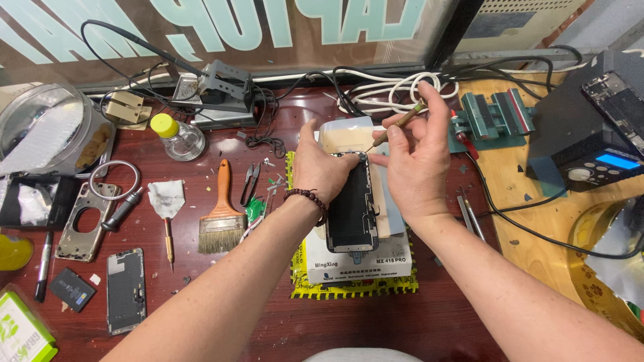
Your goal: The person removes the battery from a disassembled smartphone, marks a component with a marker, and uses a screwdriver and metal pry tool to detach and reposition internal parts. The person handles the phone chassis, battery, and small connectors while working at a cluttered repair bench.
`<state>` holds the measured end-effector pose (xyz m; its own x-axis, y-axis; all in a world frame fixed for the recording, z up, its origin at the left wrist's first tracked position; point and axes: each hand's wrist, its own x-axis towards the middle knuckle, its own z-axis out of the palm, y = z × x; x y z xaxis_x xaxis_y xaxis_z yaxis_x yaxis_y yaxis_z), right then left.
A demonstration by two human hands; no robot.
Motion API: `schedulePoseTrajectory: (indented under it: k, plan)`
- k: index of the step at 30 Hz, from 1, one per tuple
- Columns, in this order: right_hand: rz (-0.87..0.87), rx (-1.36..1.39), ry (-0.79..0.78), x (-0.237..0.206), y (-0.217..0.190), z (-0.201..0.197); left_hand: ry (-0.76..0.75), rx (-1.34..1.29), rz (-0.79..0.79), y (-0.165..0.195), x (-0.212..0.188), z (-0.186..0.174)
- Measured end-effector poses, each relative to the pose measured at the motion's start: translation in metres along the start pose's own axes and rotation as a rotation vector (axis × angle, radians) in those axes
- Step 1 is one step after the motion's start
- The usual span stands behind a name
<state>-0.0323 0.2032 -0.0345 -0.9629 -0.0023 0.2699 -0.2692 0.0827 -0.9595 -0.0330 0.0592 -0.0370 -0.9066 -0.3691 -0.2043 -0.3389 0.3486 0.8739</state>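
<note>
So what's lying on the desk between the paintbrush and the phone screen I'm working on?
In the head view, small snips and green-handled tweezers lie between the paintbrush and the phone screen, beside the left hand.
</note>
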Motion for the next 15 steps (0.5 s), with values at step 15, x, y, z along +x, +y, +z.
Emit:
schedulePoseTrajectory:
  k: [15]
  plan:
    - [0.008, 0.014, 0.022, -0.0098, -0.0032, -0.0001, -0.065, -0.058, 0.007, -0.0047, 0.0052, -0.0005]
